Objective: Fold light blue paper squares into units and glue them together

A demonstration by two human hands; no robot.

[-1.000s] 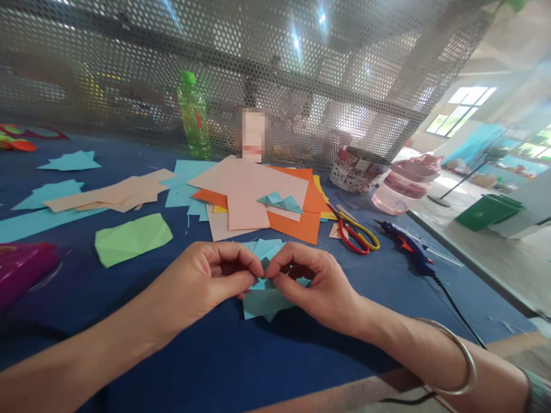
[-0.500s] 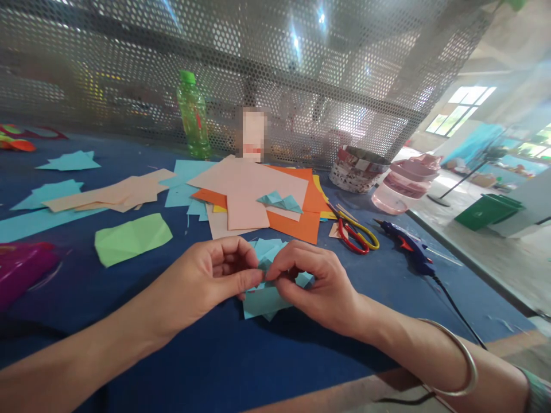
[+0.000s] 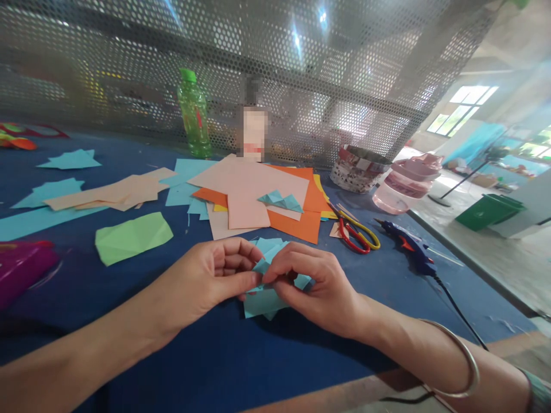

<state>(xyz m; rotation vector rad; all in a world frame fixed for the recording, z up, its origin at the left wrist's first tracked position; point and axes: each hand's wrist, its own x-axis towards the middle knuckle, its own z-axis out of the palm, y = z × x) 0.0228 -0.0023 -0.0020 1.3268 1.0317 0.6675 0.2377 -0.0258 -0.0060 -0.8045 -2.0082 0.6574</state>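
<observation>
Between the fingertips of both hands is a small piece of folded light-blue paper [image 3: 261, 266]. My left hand [image 3: 210, 272] pinches its left side with thumb and forefinger. On the other side, the curled fingers of my right hand [image 3: 321, 284] close on it and partly hide it. Several light-blue paper pieces [image 3: 263, 307] lie on the table directly beneath my hands. Just beyond, a zigzag-folded blue paper strip [image 3: 282, 201] rests on pink paper sheets [image 3: 249, 189], with orange paper [image 3: 303, 227] under them.
Scissors [image 3: 353, 234] and a corded glue gun [image 3: 408, 248] lie to the right. Behind them stand a round basket [image 3: 358, 169] and a pink water bottle [image 3: 400, 186]. Green paper [image 3: 133, 236] and a purple object [image 3: 26, 267] are left. A green bottle [image 3: 194, 117] stands before the mesh panel [image 3: 129, 69].
The folded blue paper between my fingertips has turned slightly and shows more of its surface. My fingers have shifted a little; both arms stay almost where they were.
</observation>
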